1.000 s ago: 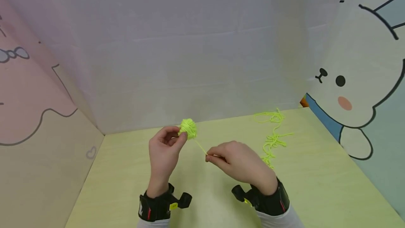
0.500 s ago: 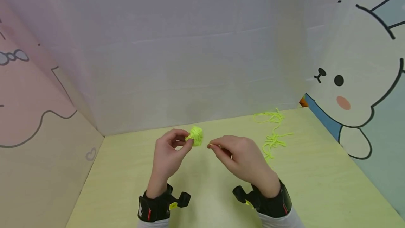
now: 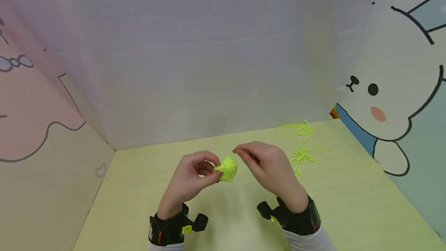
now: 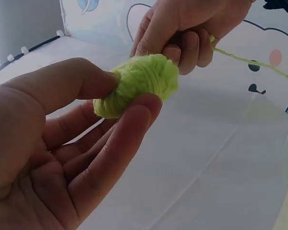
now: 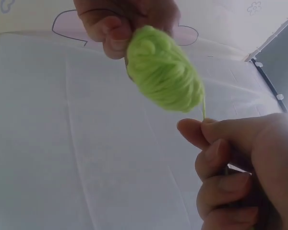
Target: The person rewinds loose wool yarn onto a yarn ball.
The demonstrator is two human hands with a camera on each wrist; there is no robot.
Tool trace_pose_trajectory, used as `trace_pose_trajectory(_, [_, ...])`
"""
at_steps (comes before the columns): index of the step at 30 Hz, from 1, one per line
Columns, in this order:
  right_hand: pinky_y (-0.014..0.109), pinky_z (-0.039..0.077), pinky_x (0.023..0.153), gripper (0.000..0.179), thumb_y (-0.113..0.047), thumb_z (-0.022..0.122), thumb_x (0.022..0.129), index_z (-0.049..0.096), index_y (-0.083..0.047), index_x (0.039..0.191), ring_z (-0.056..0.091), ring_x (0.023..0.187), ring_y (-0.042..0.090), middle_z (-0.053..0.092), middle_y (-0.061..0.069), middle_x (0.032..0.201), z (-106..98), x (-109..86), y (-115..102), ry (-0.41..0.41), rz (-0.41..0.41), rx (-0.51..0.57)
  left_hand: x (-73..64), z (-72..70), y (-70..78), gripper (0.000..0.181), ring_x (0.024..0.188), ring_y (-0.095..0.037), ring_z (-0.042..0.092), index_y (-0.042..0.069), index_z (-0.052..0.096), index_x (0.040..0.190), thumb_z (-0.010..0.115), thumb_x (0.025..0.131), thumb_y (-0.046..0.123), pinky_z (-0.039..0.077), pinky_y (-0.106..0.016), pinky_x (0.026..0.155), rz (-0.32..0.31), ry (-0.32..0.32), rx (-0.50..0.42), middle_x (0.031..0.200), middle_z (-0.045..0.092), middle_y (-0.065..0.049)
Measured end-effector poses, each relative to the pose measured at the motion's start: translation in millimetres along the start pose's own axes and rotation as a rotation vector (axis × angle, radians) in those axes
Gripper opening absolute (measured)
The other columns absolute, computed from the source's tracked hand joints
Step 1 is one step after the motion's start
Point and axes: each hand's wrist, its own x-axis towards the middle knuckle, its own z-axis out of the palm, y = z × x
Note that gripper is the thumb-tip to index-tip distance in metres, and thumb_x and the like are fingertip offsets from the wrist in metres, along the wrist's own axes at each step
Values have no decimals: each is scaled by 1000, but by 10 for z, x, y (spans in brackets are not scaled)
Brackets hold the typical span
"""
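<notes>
A small neon-yellow ball of yarn (image 3: 228,169) is pinched between the thumb and fingers of my left hand (image 3: 195,177), held above the table. In the left wrist view the wound strands of the yarn ball (image 4: 151,79) show clearly. My right hand (image 3: 270,165), just to the right of the ball and a bit higher, pinches the yarn strand (image 5: 204,105) between thumb and index finger. That short strand runs from the ball's end to the fingertips. Behind the right hand, the yarn's tail (image 4: 249,61) leads away to the right.
Loose tangled yarn (image 3: 302,154) lies on the pale wooden table (image 3: 139,189) at the back right. A white curtain (image 3: 209,69) stands along the far edge, with printed cartoon panels (image 3: 390,107) at the sides. Each wrist wears a black camera strap (image 3: 167,229).
My left hand has brought the ball right and nearer to me while turning it. My right hand has risen slightly, still pinching the strand, and the gap between ball and fingertips is smaller.
</notes>
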Motion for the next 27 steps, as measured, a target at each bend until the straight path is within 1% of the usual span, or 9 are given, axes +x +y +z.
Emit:
trace_pose_trajectory(3, [25, 44, 51, 12, -22, 64, 98, 74, -22, 104, 47, 62, 0, 68, -12, 91, 17, 0, 6, -24, 15, 14, -14, -1, 21, 18, 68, -22, 68, 10, 67, 100, 75, 86, 0, 62, -37, 60, 21, -34, -42, 92, 67, -10])
trace_pose_trajectory(9, [25, 47, 54, 11, -27, 65, 97, 74, -25, 102, 48, 64, -1, 66, -15, 87, 68, -9, 10, -90, 23, 21, -27, 8, 67, 25, 70, -22, 68, 7, 67, 100, 72, 83, -10, 61, -35, 61, 68, -79, -69, 96, 66, -10])
trace_pose_trajectory(13, [25, 46, 54, 12, -27, 65, 97, 75, -26, 104, 47, 62, 1, 66, -16, 85, 79, -15, 4, -157, 59, 22, -28, 1, 126, 29, 69, -22, 66, 2, 66, 99, 69, 80, -20, 61, -34, 60, 116, -63, -96, 96, 65, -15])
trace_pose_trajectory(15, [26, 45, 54, 13, -26, 64, 98, 75, -25, 106, 47, 61, 2, 66, -16, 86, 80, -15, -3, -196, 86, 16, -26, -2, 150, 29, 69, -24, 66, 0, 65, 100, 67, 80, -22, 61, -34, 60, 140, -47, -136, 97, 64, -17])
trace_pose_trajectory(17, [26, 46, 55, 14, -25, 64, 98, 74, -25, 107, 49, 63, 3, 67, -15, 87, 85, -11, -12, -233, 103, 0, -22, -1, 130, 27, 70, -25, 67, -3, 64, 101, 66, 82, -21, 62, -34, 61, 168, -27, -180, 99, 64, -17])
trace_pose_trajectory(19, [26, 44, 54, 10, -23, 63, 98, 73, -27, 99, 47, 61, 5, 62, -15, 80, 98, -2, -24, -261, 104, -22, -15, 2, 95, 24, 71, -27, 67, -5, 63, 103, 65, 84, -19, 62, -36, 62, 170, 3, -233, 100, 64, -16])
trace_pose_trajectory(21, [26, 42, 53, 10, -23, 63, 98, 69, -27, 91, 45, 60, 6, 56, -15, 73, 122, 6, -34, -281, 102, -39, -7, 9, 58, 20, 74, -30, 67, -6, 62, 105, 65, 87, -15, 62, -37, 64, 146, 58, -263, 101, 64, -15])
trace_pose_trajectory(24, [26, 36, 50, 15, -26, 62, 99, 63, -29, 85, 41, 56, 8, 46, -13, 64, 167, 6, -57, -310, 103, -42, 7, 29, 45, 18, 76, -32, 67, -7, 61, 107, 67, 89, -9, 62, -38, 68, 54, 178, -269, 100, 64, -16])
trace_pose_trajectory(27, [24, 39, 50, 11, -31, 61, 100, 69, -30, 92, 44, 57, 5, 55, -17, 68, 205, -5, -90, -348, 113, -29, 28, 56, 42, 19, 76, -32, 68, -7, 62, 107, 69, 90, -3, 61, -39, 73, -39, 301, -247, 95, 68, -18])
